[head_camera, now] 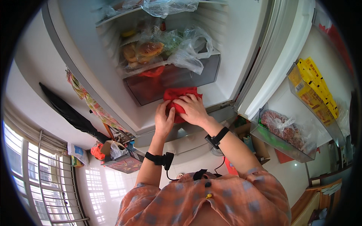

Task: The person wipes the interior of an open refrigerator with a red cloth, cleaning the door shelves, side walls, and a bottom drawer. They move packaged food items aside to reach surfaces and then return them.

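A folded red cloth [181, 92] lies over the front lip of the open refrigerator [127, 120], in front of the grey crisper drawer [205, 70]. My left hand [165, 117] touches its left edge, fingers bent and thumb raised. My right hand [193, 108] rests on top of it, fingers curled over the fabric. Whether either hand grips the cloth or only presses on it cannot be told. On the shelf above the drawer stand bread rolls in a clear bag [151, 49], leafy greens [172, 42] and a knotted plastic bag [188, 58]. Something red shows through the drawer's front.
The open refrigerator door at right has a bin of yellow packets [316, 82] and a lower bin [297, 152] with a bagged reddish food. A black umbrella [68, 113] and a floral cloth [99, 108] hang at left. Cardboard boxes [124, 163] stand on the floor.
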`<move>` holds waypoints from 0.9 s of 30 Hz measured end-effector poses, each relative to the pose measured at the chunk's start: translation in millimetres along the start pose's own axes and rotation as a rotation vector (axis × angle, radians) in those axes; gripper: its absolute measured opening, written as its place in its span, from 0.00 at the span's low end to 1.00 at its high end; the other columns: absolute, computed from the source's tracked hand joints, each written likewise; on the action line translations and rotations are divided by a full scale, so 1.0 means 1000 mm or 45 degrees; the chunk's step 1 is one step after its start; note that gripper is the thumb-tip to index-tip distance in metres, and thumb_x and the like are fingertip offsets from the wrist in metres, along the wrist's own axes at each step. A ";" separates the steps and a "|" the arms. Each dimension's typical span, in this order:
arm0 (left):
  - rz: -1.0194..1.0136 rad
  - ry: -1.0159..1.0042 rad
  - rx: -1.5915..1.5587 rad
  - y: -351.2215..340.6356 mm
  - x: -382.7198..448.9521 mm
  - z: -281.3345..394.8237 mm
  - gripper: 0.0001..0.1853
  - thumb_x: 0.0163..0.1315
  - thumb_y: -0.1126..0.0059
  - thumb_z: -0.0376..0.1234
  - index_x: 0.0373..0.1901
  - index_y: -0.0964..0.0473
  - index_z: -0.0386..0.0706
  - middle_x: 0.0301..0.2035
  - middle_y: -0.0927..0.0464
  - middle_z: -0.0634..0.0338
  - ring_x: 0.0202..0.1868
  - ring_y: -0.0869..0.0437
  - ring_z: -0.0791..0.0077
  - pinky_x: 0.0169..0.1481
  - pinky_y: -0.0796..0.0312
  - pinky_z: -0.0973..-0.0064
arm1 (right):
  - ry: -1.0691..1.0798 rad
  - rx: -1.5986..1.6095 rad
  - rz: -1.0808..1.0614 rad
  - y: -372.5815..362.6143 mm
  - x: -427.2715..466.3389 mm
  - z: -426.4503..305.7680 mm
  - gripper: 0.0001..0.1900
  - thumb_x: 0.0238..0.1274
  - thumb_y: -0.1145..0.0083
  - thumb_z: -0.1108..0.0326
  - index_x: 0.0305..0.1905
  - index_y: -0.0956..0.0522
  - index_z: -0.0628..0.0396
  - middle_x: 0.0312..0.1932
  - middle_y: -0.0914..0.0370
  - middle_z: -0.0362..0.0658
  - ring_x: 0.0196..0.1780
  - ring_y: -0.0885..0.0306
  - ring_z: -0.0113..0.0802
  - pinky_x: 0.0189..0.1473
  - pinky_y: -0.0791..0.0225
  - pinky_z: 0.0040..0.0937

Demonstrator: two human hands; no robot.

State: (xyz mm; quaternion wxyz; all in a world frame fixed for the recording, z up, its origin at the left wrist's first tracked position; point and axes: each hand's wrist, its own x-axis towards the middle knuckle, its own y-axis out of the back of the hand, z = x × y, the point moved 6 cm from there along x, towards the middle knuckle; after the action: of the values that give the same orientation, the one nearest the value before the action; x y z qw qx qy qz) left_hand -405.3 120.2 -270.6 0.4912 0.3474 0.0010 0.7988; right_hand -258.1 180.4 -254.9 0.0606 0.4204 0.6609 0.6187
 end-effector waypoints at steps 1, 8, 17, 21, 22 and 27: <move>-0.023 -0.033 0.051 -0.002 -0.001 0.002 0.19 0.66 0.37 0.32 0.58 0.22 0.35 0.55 0.20 0.44 0.57 0.19 0.45 0.64 0.27 0.58 | 0.006 -0.019 0.029 0.004 -0.003 0.006 0.29 0.62 0.32 0.49 0.67 0.23 0.38 0.65 0.22 0.41 0.74 0.35 0.50 0.67 0.37 0.62; -0.074 -0.377 0.489 -0.012 -0.014 0.025 0.14 0.58 0.35 0.28 0.47 0.20 0.39 0.50 0.20 0.50 0.50 0.20 0.47 0.55 0.26 0.55 | -0.416 -0.334 0.313 0.050 -0.024 0.086 0.24 0.65 0.34 0.49 0.61 0.23 0.48 0.62 0.20 0.49 0.72 0.32 0.55 0.70 0.40 0.63; -0.193 -0.250 0.642 -0.020 -0.015 0.028 0.18 0.61 0.39 0.30 0.53 0.24 0.38 0.54 0.22 0.47 0.54 0.22 0.46 0.58 0.28 0.52 | -0.039 0.069 0.265 0.018 0.006 0.017 0.23 0.47 0.25 0.61 0.50 0.21 0.49 0.51 0.15 0.42 0.57 0.24 0.48 0.58 0.30 0.51; -0.179 -0.244 0.607 -0.019 -0.016 0.028 0.17 0.61 0.39 0.30 0.53 0.25 0.37 0.55 0.23 0.46 0.55 0.22 0.46 0.58 0.28 0.51 | -0.140 0.214 0.314 0.025 0.003 0.020 0.25 0.47 0.25 0.63 0.54 0.20 0.48 0.50 0.15 0.42 0.54 0.21 0.49 0.58 0.29 0.51; -0.188 -0.245 0.611 -0.019 -0.016 0.028 0.17 0.61 0.40 0.30 0.52 0.25 0.37 0.55 0.22 0.46 0.55 0.22 0.46 0.58 0.28 0.51 | -0.229 0.235 0.403 0.033 0.001 0.029 0.26 0.49 0.26 0.64 0.57 0.21 0.47 0.51 0.15 0.43 0.55 0.22 0.51 0.57 0.28 0.51; -0.169 -0.263 0.641 -0.021 -0.017 0.032 0.17 0.61 0.40 0.30 0.52 0.25 0.37 0.55 0.22 0.47 0.55 0.22 0.46 0.58 0.28 0.51 | -0.392 -0.022 0.602 0.053 0.005 0.054 0.34 0.56 0.29 0.67 0.69 0.27 0.53 0.59 0.22 0.47 0.60 0.26 0.54 0.59 0.29 0.51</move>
State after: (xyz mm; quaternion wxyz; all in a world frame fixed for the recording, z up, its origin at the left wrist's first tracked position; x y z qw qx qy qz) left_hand -366.5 107.0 -262.8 0.4383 0.5371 0.1722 0.6998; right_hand -203.2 218.9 -218.5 0.0180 0.6515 0.5223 0.5500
